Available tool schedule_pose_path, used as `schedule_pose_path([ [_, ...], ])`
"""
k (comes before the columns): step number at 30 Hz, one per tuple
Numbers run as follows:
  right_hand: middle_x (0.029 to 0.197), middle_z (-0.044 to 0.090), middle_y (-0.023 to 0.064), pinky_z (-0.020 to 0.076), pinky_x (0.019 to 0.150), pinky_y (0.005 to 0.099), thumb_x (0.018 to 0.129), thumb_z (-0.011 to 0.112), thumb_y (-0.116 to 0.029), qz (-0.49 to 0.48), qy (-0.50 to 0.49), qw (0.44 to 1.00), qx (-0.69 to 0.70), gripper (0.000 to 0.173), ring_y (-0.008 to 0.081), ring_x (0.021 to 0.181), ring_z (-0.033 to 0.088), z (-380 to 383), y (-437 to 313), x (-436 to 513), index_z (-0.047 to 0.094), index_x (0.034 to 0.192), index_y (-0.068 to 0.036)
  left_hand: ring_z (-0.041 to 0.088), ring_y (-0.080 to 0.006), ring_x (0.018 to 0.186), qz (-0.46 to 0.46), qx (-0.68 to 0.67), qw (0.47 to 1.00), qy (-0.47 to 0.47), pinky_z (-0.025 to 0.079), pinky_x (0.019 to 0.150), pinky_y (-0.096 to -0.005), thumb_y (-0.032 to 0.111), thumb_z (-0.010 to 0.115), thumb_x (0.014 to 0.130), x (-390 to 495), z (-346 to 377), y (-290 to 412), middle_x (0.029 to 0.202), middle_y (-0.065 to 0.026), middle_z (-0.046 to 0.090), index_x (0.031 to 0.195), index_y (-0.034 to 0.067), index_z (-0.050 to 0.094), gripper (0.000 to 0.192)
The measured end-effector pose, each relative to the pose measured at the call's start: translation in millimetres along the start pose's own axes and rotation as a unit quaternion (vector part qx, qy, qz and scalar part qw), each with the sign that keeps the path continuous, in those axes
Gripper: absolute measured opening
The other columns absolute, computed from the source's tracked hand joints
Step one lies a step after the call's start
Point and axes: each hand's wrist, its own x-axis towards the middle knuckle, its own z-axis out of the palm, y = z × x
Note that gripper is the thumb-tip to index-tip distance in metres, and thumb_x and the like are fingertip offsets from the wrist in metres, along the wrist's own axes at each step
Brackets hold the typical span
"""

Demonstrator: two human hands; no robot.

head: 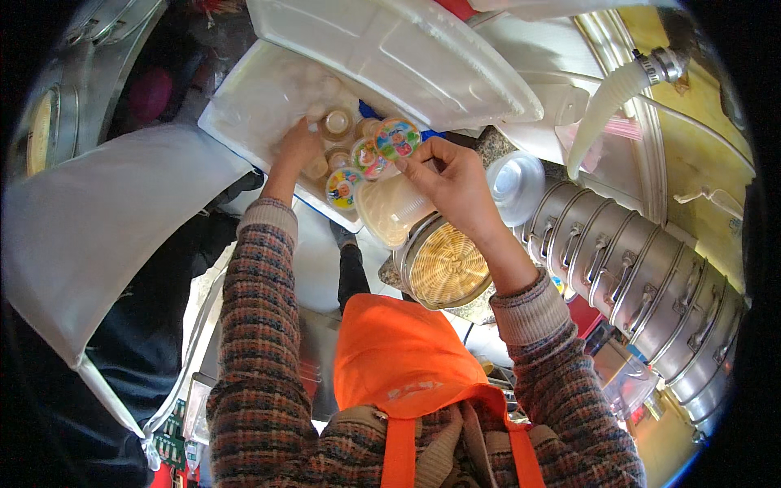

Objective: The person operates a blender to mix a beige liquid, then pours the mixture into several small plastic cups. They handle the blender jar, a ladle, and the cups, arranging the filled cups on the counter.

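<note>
An open white foam box (235,116) lies before me, hazy inside, with several small cups such as this cup (337,124) in it. My left hand (299,146) reaches into the box beside these cups; its fingertips are blurred, so I cannot tell whether they hold anything. Between the thumb and fingers of my right hand (454,180) is the edge of a round cartoon-printed lid (396,139), held over the box; what is under it is hidden. Two more printed lids, one pink (368,157) and one yellow (343,189), show just below it. A nested stack of translucent plastic cups (390,210) lies under my right hand.
The foam box's lid (427,67) leans along the far side. Clear plastic bowls (515,183) and a round steamer with a woven base (451,265) are at the right. Stacked metal steamers (634,287) stand beyond, below a ribbed hose (604,113). A person in a white apron (122,213) is close at left.
</note>
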Motion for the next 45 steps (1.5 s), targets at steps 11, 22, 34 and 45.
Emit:
schedule_pose_path([
  [11,0.080,0.064,0.0126,0.0484,0.062,0.0317,0.092,0.066,-0.028,0.013,-0.040,0.997,0.061,0.030,0.0182,0.070,0.061,22,-6,-29,0.063,0.099,0.001,0.051,-0.0281,0.126,0.151,-0.677,0.682,-0.233,0.046,0.103,-0.0449,0.045,0.066,0.086,-228,-95,83,0.140,-0.0151,0.046,0.146,0.006,0.032,0.080],
  [22,0.109,0.056,0.0172,0.0502,0.084,0.0354,0.090,0.066,-0.016,-0.044,0.004,0.998,-0.048,0.041,0.0281,0.099,0.061,-32,-8,-128,0.053,0.126,-0.001,0.051,-0.0396,0.117,0.008,-0.012,0.999,0.039,0.042,0.100,-0.0453,0.039,0.075,0.072,-75,-39,75,0.125,-0.0267,0.053,0.132,-0.001,0.048,0.077],
  [34,0.106,0.062,0.0164,0.0520,0.083,0.0409,0.089,0.064,-0.021,0.113,0.040,0.966,-0.230,0.032,0.0355,0.094,0.063,-91,58,-340,0.061,0.114,-0.003,0.053,-0.0390,0.116,0.260,0.060,0.943,0.199,0.041,0.100,-0.0457,0.023,0.070,0.082,-126,-8,14,0.121,-0.0229,0.058,0.119,-0.002,0.057,0.046],
  [45,0.107,0.061,0.0239,0.0501,0.090,0.0457,0.076,0.074,-0.021,0.179,0.439,0.822,-0.316,0.042,0.0404,0.103,0.060,-286,227,-402,0.062,0.112,-0.001,0.053,-0.0315,0.123,-0.189,-0.061,0.920,-0.337,0.047,0.098,-0.0389,0.048,0.055,0.094,-418,77,-12,0.138,-0.0177,0.051,0.134,0.002,0.054,0.061],
])
